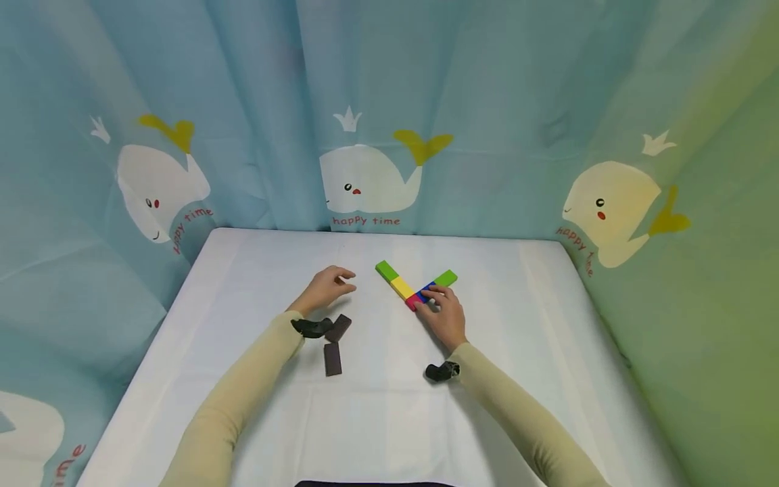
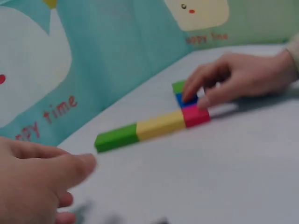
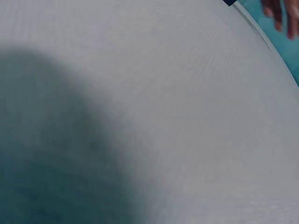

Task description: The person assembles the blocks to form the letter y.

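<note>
Two dark blocks (image 1: 332,360) are lying nearest me on the desk (image 1: 377,419), one just beyond the other. My right grip (image 1: 447,318) is pinching the blue block (image 2: 192,101), fingers bent. My left grip (image 1: 324,291) is hovering left of the V (image 1: 394,280), thumb and finger apart. V: red block (image 1: 412,302) is sitting at the near corner; yellow (image 1: 402,289), then green (image 1: 385,270) are running up-left; blue, then second green (image 1: 447,277), up-right. Whale curtain (image 1: 268,88) is hanging behind.
</note>
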`<state>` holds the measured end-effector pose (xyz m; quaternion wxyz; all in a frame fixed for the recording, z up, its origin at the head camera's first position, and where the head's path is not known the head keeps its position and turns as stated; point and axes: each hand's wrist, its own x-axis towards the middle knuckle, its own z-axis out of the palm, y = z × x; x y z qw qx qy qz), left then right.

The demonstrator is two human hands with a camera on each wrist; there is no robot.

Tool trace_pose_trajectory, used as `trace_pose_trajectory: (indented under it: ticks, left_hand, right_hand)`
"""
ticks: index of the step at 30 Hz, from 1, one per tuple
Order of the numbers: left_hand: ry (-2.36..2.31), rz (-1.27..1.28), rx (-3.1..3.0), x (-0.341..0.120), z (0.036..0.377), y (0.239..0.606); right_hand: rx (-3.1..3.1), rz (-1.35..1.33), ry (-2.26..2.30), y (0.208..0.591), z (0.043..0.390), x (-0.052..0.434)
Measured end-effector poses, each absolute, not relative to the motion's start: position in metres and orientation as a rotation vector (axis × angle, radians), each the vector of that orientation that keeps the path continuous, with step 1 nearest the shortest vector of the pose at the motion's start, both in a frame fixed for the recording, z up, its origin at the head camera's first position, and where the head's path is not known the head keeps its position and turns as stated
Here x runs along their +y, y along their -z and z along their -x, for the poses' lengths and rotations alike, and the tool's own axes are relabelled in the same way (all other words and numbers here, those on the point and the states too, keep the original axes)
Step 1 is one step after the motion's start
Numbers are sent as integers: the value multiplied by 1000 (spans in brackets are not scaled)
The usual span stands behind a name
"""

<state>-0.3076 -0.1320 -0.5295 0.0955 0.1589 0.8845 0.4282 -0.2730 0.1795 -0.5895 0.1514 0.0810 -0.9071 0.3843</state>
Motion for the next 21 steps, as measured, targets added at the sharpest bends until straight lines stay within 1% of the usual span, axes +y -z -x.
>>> trace_pose_trajectory:
  ticks: [5, 9, 12, 15, 21]
  left_hand:
    - [-1152, -667, 2474, -165, 281, 536]
    - [-1111, -810, 2366, -177, 267, 543]
    - [-1100, -890, 2342, -177, 262, 549]
    - [-1126, -917, 2345, -172, 261, 553]
    - [-1153, -886, 2428, -158, 266, 557]
  right_hand:
    - [-2612, -231, -1114, 590, 273, 181]
    - [-2630, -217, -1119, 592, 273, 182]
    - [-2617, -220, -1142, 591, 272, 181]
    - [-2606, -227, -1138, 592, 271, 181]
    - [-2612, -239, -1117, 591, 272, 182]
